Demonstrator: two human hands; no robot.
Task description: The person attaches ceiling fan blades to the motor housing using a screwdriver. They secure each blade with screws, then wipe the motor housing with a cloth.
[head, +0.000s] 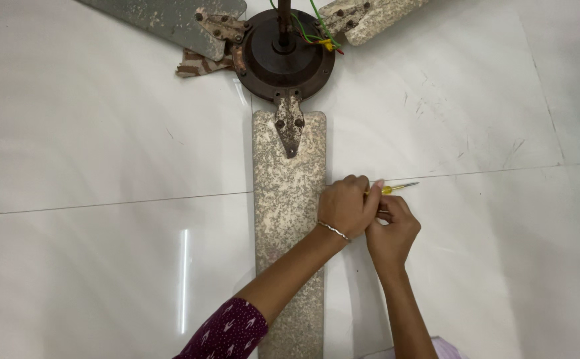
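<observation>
- The left hand (344, 206) and the right hand (391, 229) were pressed close together, touching, just to the right of the long fan blade (289, 233).
- Both hands were curled shut around a small screwdriver (396, 188).
- The screwdriver had a yellow handle. Only a bit of the handle and the thin metal tip stuck out past the fingers, pointing to the right.
- The left hand wore a thin bangle (333, 230) on its wrist, and that arm lay across the fan blade.
- The fan blade was old and spotty, and it lay flat on the white tiled floor (104, 133).
- The blade was joined by a rusty bracket (289, 127) to the round brown fan motor (283, 56), well above the hands.
- Two more blades spread out from the motor at the top.
- Green, yellow and red wires (321, 36) came out near the middle of the motor.
- A striped cloth (197, 65) lay tucked beside the motor on the left.
</observation>
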